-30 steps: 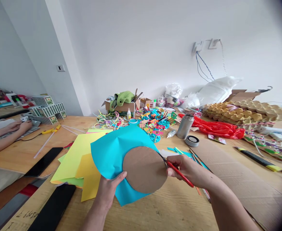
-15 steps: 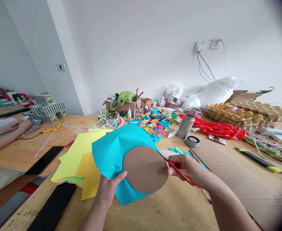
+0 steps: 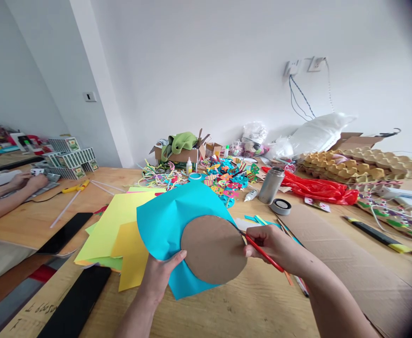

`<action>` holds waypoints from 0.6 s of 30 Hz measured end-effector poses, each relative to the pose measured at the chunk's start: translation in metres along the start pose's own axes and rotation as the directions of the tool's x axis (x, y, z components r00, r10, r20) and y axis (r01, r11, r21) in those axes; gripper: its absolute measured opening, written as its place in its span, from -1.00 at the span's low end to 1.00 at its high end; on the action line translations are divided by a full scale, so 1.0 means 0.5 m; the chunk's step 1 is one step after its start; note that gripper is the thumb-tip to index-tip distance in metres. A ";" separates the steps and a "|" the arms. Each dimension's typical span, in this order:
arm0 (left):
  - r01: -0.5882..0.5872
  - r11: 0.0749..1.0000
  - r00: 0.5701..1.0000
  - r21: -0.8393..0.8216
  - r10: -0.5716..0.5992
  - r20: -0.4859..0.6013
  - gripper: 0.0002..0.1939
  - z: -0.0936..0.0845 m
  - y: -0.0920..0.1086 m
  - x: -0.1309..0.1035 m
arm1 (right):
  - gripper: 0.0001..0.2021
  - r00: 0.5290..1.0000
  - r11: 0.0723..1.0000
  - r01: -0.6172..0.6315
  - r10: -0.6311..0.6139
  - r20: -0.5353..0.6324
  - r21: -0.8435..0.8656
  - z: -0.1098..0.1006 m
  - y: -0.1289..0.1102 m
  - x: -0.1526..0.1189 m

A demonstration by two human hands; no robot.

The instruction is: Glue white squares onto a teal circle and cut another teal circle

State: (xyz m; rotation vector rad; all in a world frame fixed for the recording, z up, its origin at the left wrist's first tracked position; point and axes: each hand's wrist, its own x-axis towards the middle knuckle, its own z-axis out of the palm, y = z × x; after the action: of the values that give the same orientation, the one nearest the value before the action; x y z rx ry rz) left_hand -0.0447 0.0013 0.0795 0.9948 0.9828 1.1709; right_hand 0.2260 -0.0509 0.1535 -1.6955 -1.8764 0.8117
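Note:
My left hand (image 3: 158, 277) grips a sheet of bright blue paper (image 3: 172, 216) by its lower left part, the thumb lying at the edge of a round brown cardboard disc (image 3: 215, 251). Disc and paper are held together, the paper bent and creased behind the disc. On the disc's right side, my right hand (image 3: 267, 246) is closed around red-handled scissors (image 3: 264, 253). Their dark blades touch the edge of the blue paper at the disc's upper right rim; how far apart the blades are is hard to see.
Yellow paper sheets (image 3: 105, 227) lie to the left, near a black bar (image 3: 77, 300). Behind are colourful paper cutouts (image 3: 227, 180), a metal flask (image 3: 271, 185), red plastic (image 3: 311, 188) and egg trays (image 3: 354, 164). A flat cardboard sheet (image 3: 339, 253) lies right. Another person's hands (image 3: 33, 180) work far left.
The blue paper and disc have shifted very slightly to the right. Both my hands keep almost the same places and grips.

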 end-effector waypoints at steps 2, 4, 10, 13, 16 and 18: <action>0.002 1.000 1.000 -0.001 -0.002 0.008 -0.37 -0.001 0.000 0.000 | -0.43 1.000 1.000 -0.005 0.005 -0.014 -0.011 0.000 0.004 0.000; 0.003 1.000 1.000 0.010 -0.003 0.016 -0.38 0.000 0.002 -0.001 | -0.43 1.000 0.999 0.003 -0.004 -0.026 -0.046 -0.002 0.007 0.000; -0.041 0.997 0.999 0.066 0.038 0.037 -0.46 0.002 0.005 -0.004 | -0.47 0.999 0.998 0.043 -0.044 -0.008 -0.055 -0.010 0.018 -0.004; -0.021 0.996 0.996 0.087 0.013 0.084 -0.44 -0.007 -0.002 0.002 | -0.49 0.998 0.998 0.054 -0.054 -0.019 -0.018 -0.011 0.024 -0.006; -0.013 0.990 0.993 0.138 -0.003 0.118 -0.45 -0.018 -0.007 0.008 | -0.52 0.998 0.998 0.061 -0.061 -0.030 0.018 -0.009 0.029 -0.006; -0.024 0.988 0.993 0.152 0.006 0.120 -0.45 -0.020 -0.009 0.009 | -0.54 0.994 0.997 0.065 -0.061 -0.096 0.043 -0.006 0.030 -0.005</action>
State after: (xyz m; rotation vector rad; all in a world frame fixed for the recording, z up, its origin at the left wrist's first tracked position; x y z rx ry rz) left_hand -0.0528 0.0063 0.0723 1.1830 0.9819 1.0474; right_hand 0.2393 -0.0523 0.1453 -1.6097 -1.8240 0.7320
